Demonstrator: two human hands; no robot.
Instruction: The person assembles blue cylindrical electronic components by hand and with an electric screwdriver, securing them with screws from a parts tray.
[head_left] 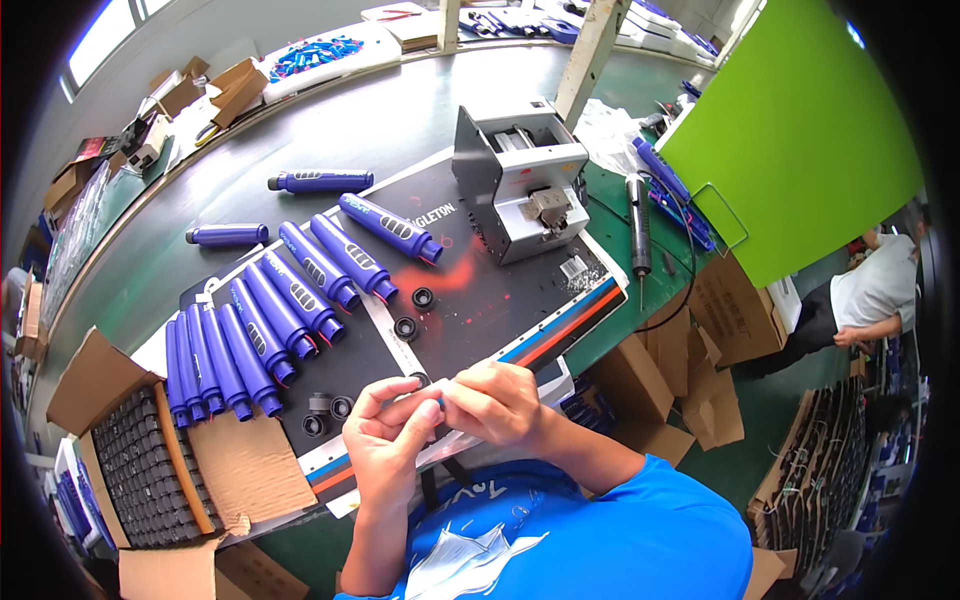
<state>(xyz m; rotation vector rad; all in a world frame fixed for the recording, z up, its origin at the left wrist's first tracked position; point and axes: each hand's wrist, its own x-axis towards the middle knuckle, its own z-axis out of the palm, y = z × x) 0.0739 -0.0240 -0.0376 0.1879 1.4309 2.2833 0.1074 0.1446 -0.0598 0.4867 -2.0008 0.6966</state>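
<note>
My left hand (388,432) and my right hand (497,403) meet in front of me at the near edge of the dark work mat (470,300). Thumbs and fingertips of both are pinched together around something small, mostly hidden, with a hint of blue. A black ring-shaped cap (421,379) shows just behind the left fingers. Two more black caps, one (405,328) nearer and one (423,298) farther off, lie on the mat beyond my hands. Left of my left hand sit several others, including a black cap (341,407). Purple-blue tubular housings (262,340) lie in a slanting row on the mat.
An open cardboard box (150,470) of black parts stands at the left. A grey metal machine (530,190) is on the mat's far side. A corded electric screwdriver (638,225) hangs to its right, near a green panel (790,140). Another person (860,290) is at far right.
</note>
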